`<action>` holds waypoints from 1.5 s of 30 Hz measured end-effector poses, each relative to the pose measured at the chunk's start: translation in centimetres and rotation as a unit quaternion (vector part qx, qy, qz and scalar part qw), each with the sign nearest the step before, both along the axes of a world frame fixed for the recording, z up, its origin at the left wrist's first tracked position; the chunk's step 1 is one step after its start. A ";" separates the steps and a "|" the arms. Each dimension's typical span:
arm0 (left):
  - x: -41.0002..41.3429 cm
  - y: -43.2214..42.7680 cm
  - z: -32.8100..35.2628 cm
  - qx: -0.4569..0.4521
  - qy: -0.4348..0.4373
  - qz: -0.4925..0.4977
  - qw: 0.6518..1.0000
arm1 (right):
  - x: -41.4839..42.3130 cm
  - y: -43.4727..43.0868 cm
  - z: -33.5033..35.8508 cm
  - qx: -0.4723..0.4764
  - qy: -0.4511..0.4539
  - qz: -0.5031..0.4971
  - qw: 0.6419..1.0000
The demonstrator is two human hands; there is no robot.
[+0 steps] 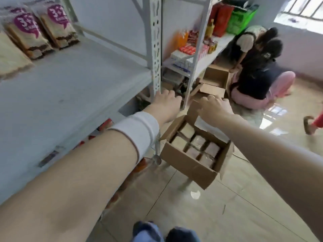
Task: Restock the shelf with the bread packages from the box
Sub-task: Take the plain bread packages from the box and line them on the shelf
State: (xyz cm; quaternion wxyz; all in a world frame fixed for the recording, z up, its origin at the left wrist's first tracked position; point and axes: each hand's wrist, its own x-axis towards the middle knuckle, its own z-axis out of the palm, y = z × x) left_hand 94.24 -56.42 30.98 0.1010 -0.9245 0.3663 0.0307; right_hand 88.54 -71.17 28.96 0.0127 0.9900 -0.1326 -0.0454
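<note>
An open cardboard box (pixel 185 165) stands on the floor beside the shelf, with several wrapped bread packages (pixel 195 144) upright inside. My right hand (pixel 214 106) reaches over the box, and its fingers curl onto the raised far flap (pixel 192 110). My left hand (pixel 167 102), with a white band on the wrist, hovers above the box's far left corner next to the shelf post. Its fingers are loosely curled and nothing shows in them. Three bread packages (pixel 57 27) with purple labels lean at the back left of the white shelf board (pixel 70 88).
A perforated white post (pixel 155 49) stands right by my left hand. A second rack (pixel 201 55) with bottles and packets lies behind, with more open cartons (pixel 215 77) at its foot. Two people (pixel 257 67) crouch at the right. My feet (pixel 166 233) show on the tiled floor.
</note>
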 end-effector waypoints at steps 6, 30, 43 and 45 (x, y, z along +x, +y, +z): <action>-2.0 -6.3 -10.7 0.060 0.092 0.003 0.994 | -9.3 -8.0 -10.3 0.056 0.131 -0.173 0.974; 18.3 -24.5 -52.7 -0.128 0.333 0.289 0.889 | 7.8 -8.0 -50.5 0.558 0.210 -0.444 0.669; 19.7 -24.7 -54.1 -0.206 0.396 0.318 0.837 | 9.8 -6.7 -53.6 0.639 0.151 -0.542 0.524; 20.2 -24.2 -53.2 -0.203 0.433 0.342 0.809 | 8.6 -7.4 -52.2 0.637 0.141 -0.556 0.515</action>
